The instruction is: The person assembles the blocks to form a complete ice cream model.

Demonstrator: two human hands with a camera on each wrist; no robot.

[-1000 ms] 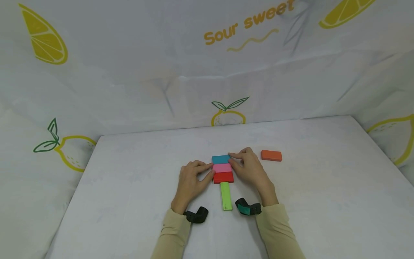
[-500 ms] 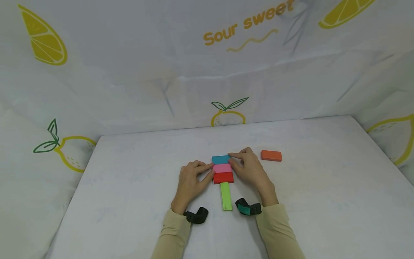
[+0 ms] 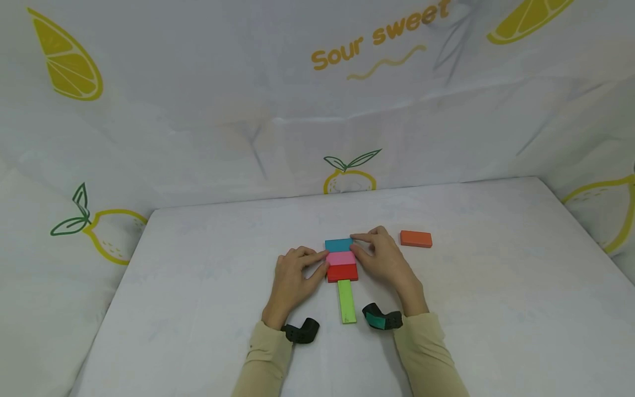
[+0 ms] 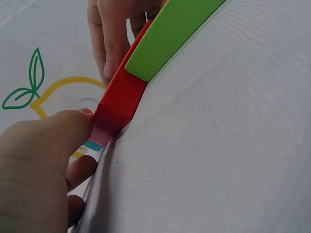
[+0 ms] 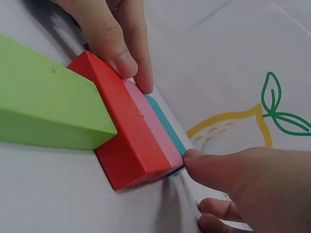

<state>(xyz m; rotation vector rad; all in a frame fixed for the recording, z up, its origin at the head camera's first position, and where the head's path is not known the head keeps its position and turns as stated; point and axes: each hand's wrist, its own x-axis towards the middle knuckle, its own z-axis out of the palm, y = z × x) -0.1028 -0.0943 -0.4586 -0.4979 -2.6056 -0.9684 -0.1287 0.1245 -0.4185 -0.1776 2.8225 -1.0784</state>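
A blue block [image 3: 339,245], a pink block [image 3: 340,258] and a red block [image 3: 342,272] lie side by side with their long sides together. A light green block [image 3: 347,302] extends from the middle of the red one toward the person. My left hand [image 3: 292,278] touches the left ends of the row, its thumb near the red and pink blocks and its index finger farther back. My right hand [image 3: 384,259] has its thumb [image 5: 209,167] against the right end of the blue block near the pink one, and its index fingertip by the blue block's far corner.
An orange block [image 3: 416,239] lies apart, beyond my right hand. Everything rests on a white-covered table [image 3: 198,309], with a lemon-printed cloth [image 3: 223,110] hanging behind its far edge. Each wrist wears a black device, the left one [image 3: 302,331] and the right one [image 3: 382,318].
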